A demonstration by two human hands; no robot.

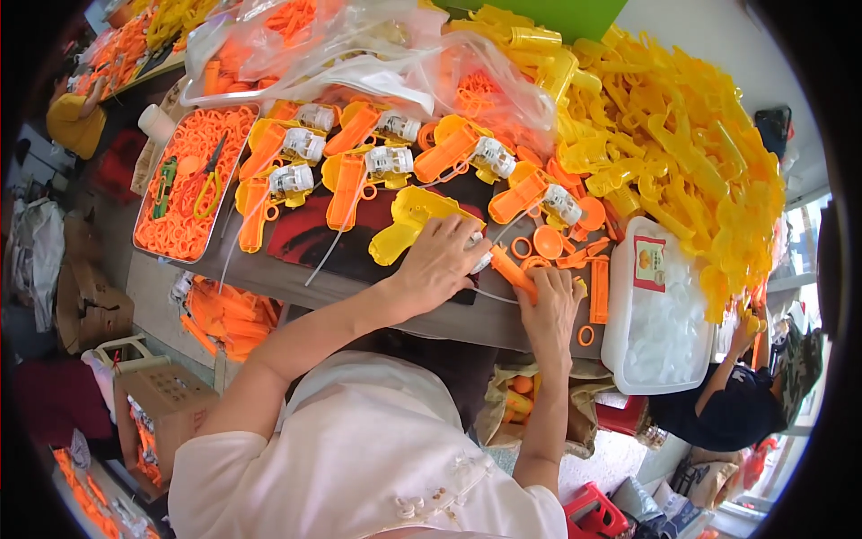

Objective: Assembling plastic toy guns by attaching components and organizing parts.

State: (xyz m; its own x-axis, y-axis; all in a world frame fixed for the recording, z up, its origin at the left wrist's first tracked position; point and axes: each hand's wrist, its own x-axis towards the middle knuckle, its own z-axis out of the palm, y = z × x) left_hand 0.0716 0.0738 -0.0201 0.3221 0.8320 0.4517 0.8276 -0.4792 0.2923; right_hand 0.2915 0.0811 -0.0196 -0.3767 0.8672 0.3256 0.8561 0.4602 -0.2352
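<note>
At the near edge of the table, my left hand (435, 265) has its fingers closed around a white, clear-capped mechanism (481, 255) of a partly assembled plastic toy. My right hand (549, 310) grips the toy's orange tube-shaped part (512, 273); a bit of yellow shows beside those fingers. A thin pale tube (494, 296) runs below the piece. Touching or just behind my left hand lies an empty yellow shell half (409, 220). Beyond it, several similar assemblies (348, 187) lie in rows, each with a yellow shell, orange part and white mechanism.
A metal tray (136, 235) of orange rings holds yellow-handled scissors (208, 193) and a green tool (165, 187). Yellow shells (669, 135) are heaped at right, above a white tub (614, 346) of clear parts. Loose orange parts (549, 241) lie nearby. Other people work at both sides.
</note>
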